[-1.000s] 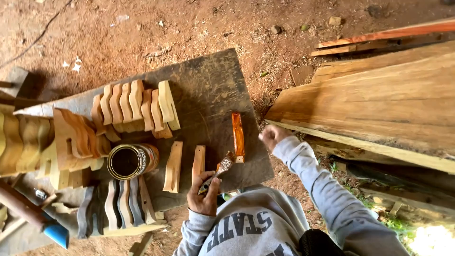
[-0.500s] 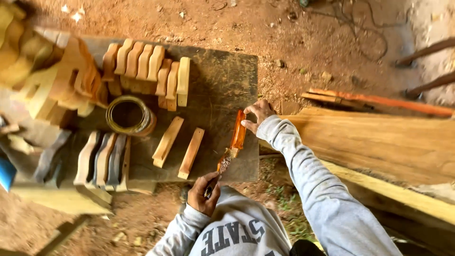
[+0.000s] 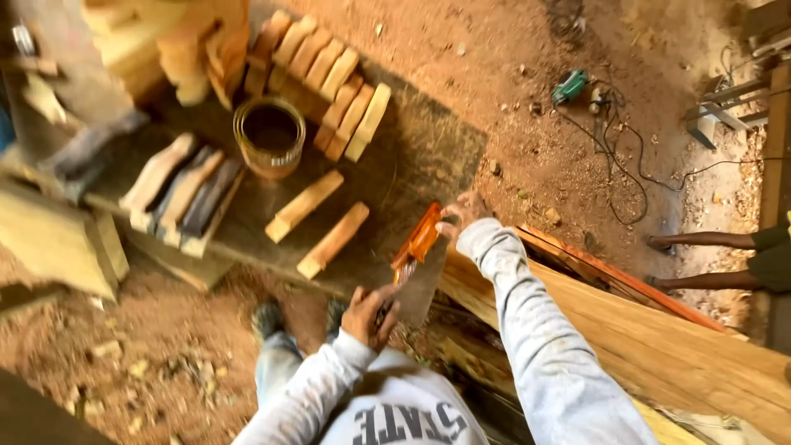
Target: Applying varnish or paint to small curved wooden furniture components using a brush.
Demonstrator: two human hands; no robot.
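Orange wood piece (image 3: 418,241) still gripped by right hand (image 3: 463,212), left hand (image 3: 368,311) still clenched on brush (image 3: 394,290), now mid-board.

Orange-stained wood piece (image 3: 418,239): glossy, wet-looking coat. Two wood blocks (image 3: 320,222) at 9 o'clock of it: bare, pale, matt. Tin can (image 3: 269,136) at 10 o'clock: metal, dull sheen, dark contents. Work board (image 3: 428,148): dark, rough, stained. Plank (image 3: 659,338) at 4 o'clock: raw sawn timber. Sleeves (image 3: 535,330): grey cloth, matt.
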